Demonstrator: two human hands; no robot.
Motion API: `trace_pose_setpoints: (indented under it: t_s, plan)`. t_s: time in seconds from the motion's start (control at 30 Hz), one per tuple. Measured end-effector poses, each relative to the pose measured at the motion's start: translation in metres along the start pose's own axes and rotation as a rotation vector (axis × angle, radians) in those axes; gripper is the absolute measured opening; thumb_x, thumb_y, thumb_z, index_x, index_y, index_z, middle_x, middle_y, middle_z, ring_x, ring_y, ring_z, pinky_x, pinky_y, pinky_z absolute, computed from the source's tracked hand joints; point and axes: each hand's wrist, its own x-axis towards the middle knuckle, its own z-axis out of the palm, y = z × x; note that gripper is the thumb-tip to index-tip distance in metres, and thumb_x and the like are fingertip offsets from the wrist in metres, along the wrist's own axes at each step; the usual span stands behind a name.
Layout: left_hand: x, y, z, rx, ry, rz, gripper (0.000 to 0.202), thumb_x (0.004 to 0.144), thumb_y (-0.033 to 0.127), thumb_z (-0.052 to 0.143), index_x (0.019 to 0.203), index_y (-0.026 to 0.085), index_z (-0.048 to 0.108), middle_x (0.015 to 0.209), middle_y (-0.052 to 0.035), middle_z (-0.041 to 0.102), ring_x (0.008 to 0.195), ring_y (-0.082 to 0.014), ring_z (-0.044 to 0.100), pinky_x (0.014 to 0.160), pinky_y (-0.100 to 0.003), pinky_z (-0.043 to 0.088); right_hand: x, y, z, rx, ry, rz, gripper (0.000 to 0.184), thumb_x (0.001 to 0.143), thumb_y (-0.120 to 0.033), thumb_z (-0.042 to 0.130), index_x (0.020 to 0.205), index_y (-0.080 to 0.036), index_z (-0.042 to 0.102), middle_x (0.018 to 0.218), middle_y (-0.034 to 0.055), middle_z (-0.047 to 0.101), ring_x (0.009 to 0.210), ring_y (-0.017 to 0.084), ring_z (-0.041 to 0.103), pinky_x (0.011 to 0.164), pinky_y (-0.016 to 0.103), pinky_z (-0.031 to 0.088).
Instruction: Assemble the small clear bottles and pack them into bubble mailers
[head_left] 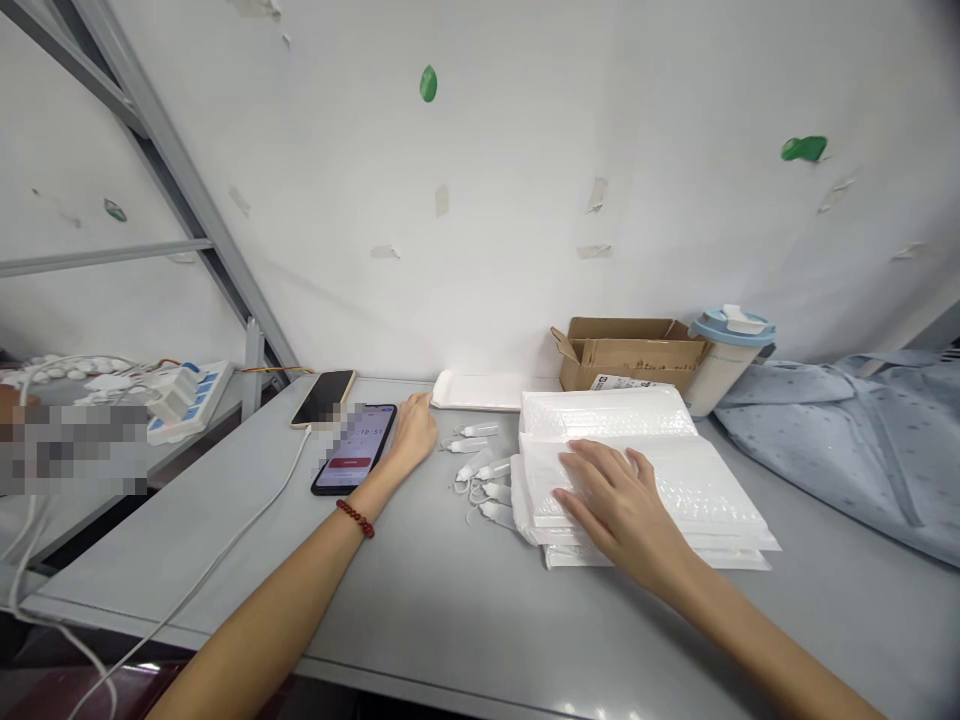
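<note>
My right hand (611, 500) lies flat, fingers stretched, on top of a stack of white bubble mailers (675, 475) on the grey table (420, 590). My left hand (412, 432) rests on the table beside a phone (356, 447) with a lit screen, its fingers curled loosely and pointing toward a white tray (480, 392); nothing shows in it. A red bead bracelet sits on that wrist. Several small white dropper bottles (484, 470) lie between my two hands, next to the mailers.
A second phone (324, 397) lies face down behind the lit one, on a white cable. An open cardboard box (630, 352) and a lidded cup (726, 355) stand by the wall. Blue cloth (847, 430) covers the right. A power strip (184, 398) sits at left.
</note>
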Motion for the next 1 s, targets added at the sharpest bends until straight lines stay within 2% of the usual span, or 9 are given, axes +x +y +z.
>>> trace_pose_setpoints:
  t_s: [0.13, 0.3, 0.4, 0.5, 0.63, 0.73, 0.83, 0.93, 1.0]
  plan:
    - [0.0, 0.002, 0.003, -0.01, -0.031, 0.067, 0.052, 0.074, -0.001, 0.039, 0.125, 0.009, 0.05, 0.123, -0.0128, 0.056, 0.114, -0.0243, 0.048, 0.102, -0.037, 0.034, 0.0, 0.0, 0.0, 0.001, -0.006, 0.0, 0.028, 0.094, -0.031, 0.036, 0.113, -0.017, 0.049, 0.12, 0.0164, 0.053, 0.112, 0.027, 0.048, 0.09, 0.051, 0.029]
    - [0.001, -0.005, 0.008, -0.003, -0.117, 0.081, 0.058, 0.073, -0.002, 0.037, 0.128, 0.013, 0.05, 0.114, -0.0088, 0.062, 0.108, -0.0238, 0.048, 0.095, -0.037, 0.039, -0.001, 0.0, 0.0, 0.0, -0.019, 0.002, 0.028, 0.094, -0.033, 0.035, 0.113, -0.017, 0.049, 0.121, 0.0163, 0.053, 0.112, 0.027, 0.048, 0.09, 0.05, 0.03]
    - [0.0, -0.008, 0.013, 0.008, -0.138, 0.079, 0.057, 0.072, -0.002, 0.038, 0.122, 0.017, 0.055, 0.116, -0.0077, 0.061, 0.11, -0.027, 0.045, 0.094, -0.042, 0.038, 0.0, 0.0, 0.001, -0.003, -0.016, 0.002, 0.029, 0.094, -0.034, 0.036, 0.112, -0.017, 0.049, 0.12, 0.0161, 0.053, 0.111, 0.027, 0.048, 0.09, 0.05, 0.03]
    - [0.0, -0.004, 0.014, 0.004, -0.101, 0.071, 0.05, 0.074, 0.002, 0.041, 0.118, 0.017, 0.057, 0.12, -0.0086, 0.058, 0.114, -0.0313, 0.042, 0.094, -0.05, 0.036, 0.0, 0.001, 0.002, -0.007, -0.013, -0.001, 0.029, 0.094, -0.034, 0.036, 0.112, -0.017, 0.05, 0.12, 0.0159, 0.053, 0.111, 0.027, 0.048, 0.091, 0.05, 0.03]
    - [0.003, 0.006, 0.004, -0.031, 0.013, 0.081, 0.046, 0.079, 0.01, 0.045, 0.125, 0.013, 0.049, 0.125, -0.0124, 0.053, 0.117, -0.0284, 0.041, 0.097, -0.045, 0.037, 0.0, 0.002, 0.003, -0.008, -0.011, -0.003, 0.029, 0.093, -0.034, 0.036, 0.112, -0.018, 0.051, 0.12, 0.0154, 0.054, 0.111, 0.027, 0.049, 0.091, 0.049, 0.03]
    - [0.005, 0.01, -0.01, -0.136, 0.236, 0.088, 0.043, 0.081, 0.021, 0.052, 0.122, 0.01, 0.049, 0.118, -0.0149, 0.053, 0.104, -0.0245, 0.051, 0.088, -0.039, 0.045, -0.001, 0.002, 0.003, -0.007, 0.0, -0.009, 0.029, 0.093, -0.034, 0.037, 0.112, -0.018, 0.051, 0.12, 0.0152, 0.054, 0.111, 0.027, 0.049, 0.091, 0.049, 0.031]
    - [0.006, 0.009, -0.025, -0.212, 0.42, 0.144, 0.041, 0.079, 0.028, 0.06, 0.116, 0.013, 0.052, 0.104, -0.0105, 0.055, 0.09, -0.0202, 0.056, 0.076, -0.033, 0.05, 0.0, 0.002, 0.003, -0.003, 0.015, -0.015, 0.029, 0.093, -0.034, 0.036, 0.112, -0.017, 0.05, 0.119, 0.0156, 0.054, 0.11, 0.027, 0.049, 0.09, 0.049, 0.031]
    - [0.006, 0.005, -0.037, -0.135, 0.509, 0.232, 0.038, 0.076, 0.025, 0.065, 0.11, 0.014, 0.054, 0.095, -0.0069, 0.055, 0.079, -0.0167, 0.056, 0.074, -0.031, 0.049, 0.0, 0.002, 0.003, 0.003, 0.01, -0.013, 0.028, 0.093, -0.033, 0.036, 0.112, -0.018, 0.05, 0.119, 0.0155, 0.054, 0.111, 0.026, 0.049, 0.09, 0.049, 0.031]
    - [0.006, 0.002, -0.042, -0.056, 0.53, 0.315, 0.028, 0.077, 0.023, 0.064, 0.102, 0.014, 0.056, 0.089, -0.0053, 0.055, 0.075, -0.0156, 0.055, 0.074, -0.03, 0.047, 0.0, 0.002, 0.002, 0.006, 0.005, -0.009, 0.028, 0.093, -0.033, 0.036, 0.112, -0.018, 0.05, 0.119, 0.0154, 0.054, 0.111, 0.027, 0.049, 0.09, 0.049, 0.031]
